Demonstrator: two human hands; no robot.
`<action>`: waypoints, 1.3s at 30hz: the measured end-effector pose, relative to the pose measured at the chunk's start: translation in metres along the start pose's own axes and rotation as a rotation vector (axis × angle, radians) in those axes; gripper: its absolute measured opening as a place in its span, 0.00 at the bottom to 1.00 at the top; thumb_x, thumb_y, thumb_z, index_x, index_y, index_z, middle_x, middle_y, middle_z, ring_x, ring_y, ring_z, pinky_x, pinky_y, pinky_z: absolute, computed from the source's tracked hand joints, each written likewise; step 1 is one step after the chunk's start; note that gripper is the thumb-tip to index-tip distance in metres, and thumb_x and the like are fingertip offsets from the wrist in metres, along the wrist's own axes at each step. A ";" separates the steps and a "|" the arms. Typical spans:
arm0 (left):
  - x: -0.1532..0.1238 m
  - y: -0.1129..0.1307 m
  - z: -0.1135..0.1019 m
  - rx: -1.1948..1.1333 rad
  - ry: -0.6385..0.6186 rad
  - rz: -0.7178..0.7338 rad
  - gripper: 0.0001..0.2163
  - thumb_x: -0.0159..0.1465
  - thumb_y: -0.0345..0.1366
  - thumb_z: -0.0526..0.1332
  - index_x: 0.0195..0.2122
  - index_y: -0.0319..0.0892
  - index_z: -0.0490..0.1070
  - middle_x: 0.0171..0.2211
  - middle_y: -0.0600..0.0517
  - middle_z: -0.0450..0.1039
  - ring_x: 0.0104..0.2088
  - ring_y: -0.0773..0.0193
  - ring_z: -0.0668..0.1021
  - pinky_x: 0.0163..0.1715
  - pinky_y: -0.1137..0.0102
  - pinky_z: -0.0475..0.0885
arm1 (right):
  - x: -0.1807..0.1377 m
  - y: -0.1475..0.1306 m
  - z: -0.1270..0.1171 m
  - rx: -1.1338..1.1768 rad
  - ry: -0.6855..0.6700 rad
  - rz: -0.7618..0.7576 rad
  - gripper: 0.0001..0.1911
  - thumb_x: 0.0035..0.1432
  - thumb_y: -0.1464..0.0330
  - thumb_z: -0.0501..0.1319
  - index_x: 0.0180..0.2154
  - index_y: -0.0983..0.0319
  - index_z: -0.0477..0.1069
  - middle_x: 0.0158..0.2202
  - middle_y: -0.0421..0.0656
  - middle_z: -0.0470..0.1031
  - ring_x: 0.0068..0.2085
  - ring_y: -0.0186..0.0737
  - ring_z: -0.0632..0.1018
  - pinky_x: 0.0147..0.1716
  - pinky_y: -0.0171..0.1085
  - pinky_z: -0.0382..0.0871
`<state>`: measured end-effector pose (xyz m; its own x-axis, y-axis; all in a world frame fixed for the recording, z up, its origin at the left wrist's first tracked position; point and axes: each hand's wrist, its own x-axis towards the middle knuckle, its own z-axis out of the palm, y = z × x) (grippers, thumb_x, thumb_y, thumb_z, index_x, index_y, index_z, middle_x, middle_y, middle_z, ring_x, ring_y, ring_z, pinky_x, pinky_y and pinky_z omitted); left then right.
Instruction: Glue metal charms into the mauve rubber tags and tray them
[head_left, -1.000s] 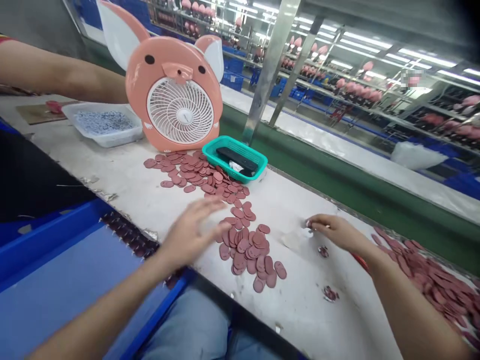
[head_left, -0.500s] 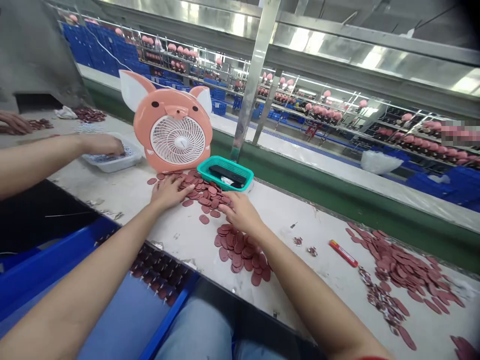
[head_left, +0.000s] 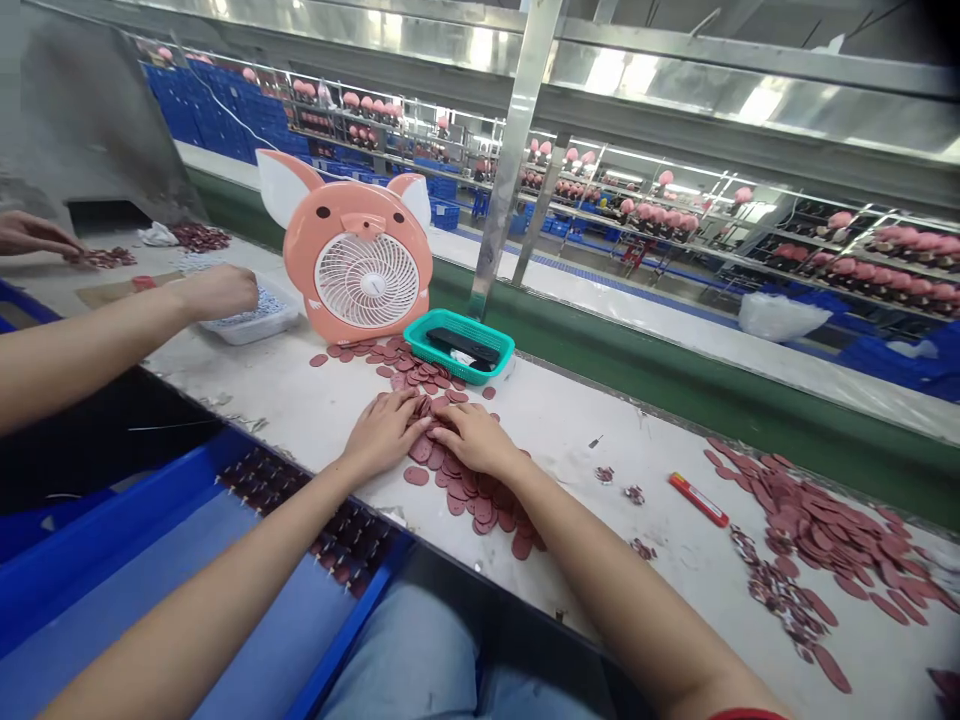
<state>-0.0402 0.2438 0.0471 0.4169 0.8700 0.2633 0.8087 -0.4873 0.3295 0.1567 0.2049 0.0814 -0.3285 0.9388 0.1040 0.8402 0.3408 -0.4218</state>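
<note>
Head view: my left hand (head_left: 384, 432) and right hand (head_left: 477, 440) (each grip unclenched) touch maroon ovals (head_left: 459, 490) on the bench (head_left: 574, 425)

Flat dull-red oval pieces (head_left: 459, 488) lie overlapping, loosely heaped on the white table (head_left: 570, 405).

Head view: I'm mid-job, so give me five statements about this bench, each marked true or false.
1. The left hand and right hand are both on the maroon oval pieces. True.
2. The pig-faced fan is in the left hand. False: it stands on the bench, beyond the hands.
3. The teal basket holds a black object. True.
4. The slim red item lies inside the basket. False: it lies on the bench, to the right of the hands.
5. A co-worker's hand is at the white tray. True.
</note>
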 end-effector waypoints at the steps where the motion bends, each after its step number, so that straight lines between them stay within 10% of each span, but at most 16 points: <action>1: -0.004 0.005 0.001 0.003 -0.001 0.006 0.20 0.73 0.45 0.57 0.62 0.43 0.68 0.66 0.41 0.65 0.65 0.46 0.68 0.64 0.45 0.61 | -0.005 0.001 -0.001 0.007 0.001 -0.003 0.19 0.69 0.58 0.61 0.56 0.61 0.71 0.57 0.49 0.72 0.57 0.49 0.75 0.57 0.55 0.71; 9: -0.018 0.023 -0.003 -0.043 0.106 0.026 0.20 0.73 0.46 0.52 0.59 0.46 0.72 0.63 0.43 0.70 0.63 0.46 0.71 0.63 0.48 0.63 | -0.057 -0.006 -0.024 0.136 0.135 -0.012 0.14 0.68 0.61 0.62 0.52 0.56 0.74 0.53 0.45 0.77 0.56 0.45 0.75 0.58 0.46 0.67; 14: -0.059 0.055 -0.011 -0.141 0.351 0.066 0.17 0.73 0.45 0.54 0.55 0.44 0.74 0.61 0.42 0.71 0.66 0.47 0.66 0.64 0.50 0.62 | -0.139 -0.002 -0.044 0.184 0.534 0.249 0.15 0.70 0.57 0.53 0.36 0.55 0.74 0.36 0.45 0.77 0.41 0.47 0.77 0.46 0.47 0.72; 19: -0.117 0.127 0.020 -0.265 0.365 0.504 0.12 0.70 0.43 0.62 0.51 0.49 0.77 0.52 0.49 0.81 0.56 0.51 0.77 0.67 0.57 0.54 | -0.175 0.037 -0.035 0.178 0.823 0.616 0.30 0.64 0.51 0.57 0.60 0.60 0.60 0.55 0.56 0.70 0.53 0.55 0.72 0.52 0.54 0.70; 22: -0.131 0.147 0.042 -0.324 0.308 0.527 0.15 0.71 0.47 0.62 0.53 0.46 0.77 0.49 0.50 0.83 0.50 0.54 0.80 0.68 0.60 0.46 | -0.167 0.067 -0.029 0.214 0.704 0.683 0.44 0.51 0.48 0.67 0.64 0.59 0.58 0.58 0.54 0.71 0.58 0.60 0.69 0.57 0.58 0.65; 28: -0.141 0.136 0.042 -0.362 0.355 0.571 0.11 0.73 0.26 0.58 0.46 0.47 0.78 0.40 0.58 0.85 0.39 0.68 0.81 0.64 0.65 0.51 | -0.158 0.082 -0.033 0.338 0.582 0.664 0.23 0.54 0.49 0.62 0.44 0.57 0.70 0.51 0.53 0.75 0.56 0.61 0.71 0.57 0.58 0.63; 33: -0.154 0.140 0.018 -0.454 0.474 0.542 0.10 0.72 0.25 0.59 0.44 0.45 0.78 0.38 0.56 0.86 0.36 0.69 0.81 0.57 0.66 0.66 | -0.188 0.027 -0.032 0.596 0.586 0.589 0.17 0.62 0.49 0.55 0.43 0.53 0.63 0.40 0.45 0.76 0.38 0.48 0.77 0.38 0.45 0.73; 39: -0.155 0.144 -0.005 -0.660 0.512 0.616 0.08 0.71 0.29 0.61 0.46 0.47 0.78 0.37 0.59 0.86 0.34 0.69 0.83 0.51 0.72 0.73 | -0.217 -0.046 -0.007 1.396 0.027 0.695 0.27 0.47 0.50 0.74 0.42 0.56 0.67 0.24 0.35 0.69 0.18 0.28 0.59 0.17 0.30 0.47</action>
<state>0.0097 0.0378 0.0583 0.3300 0.3949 0.8574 0.0629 -0.9155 0.3975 0.1922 -0.0142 0.0846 -0.0390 0.8920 -0.4503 -0.2382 -0.4460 -0.8628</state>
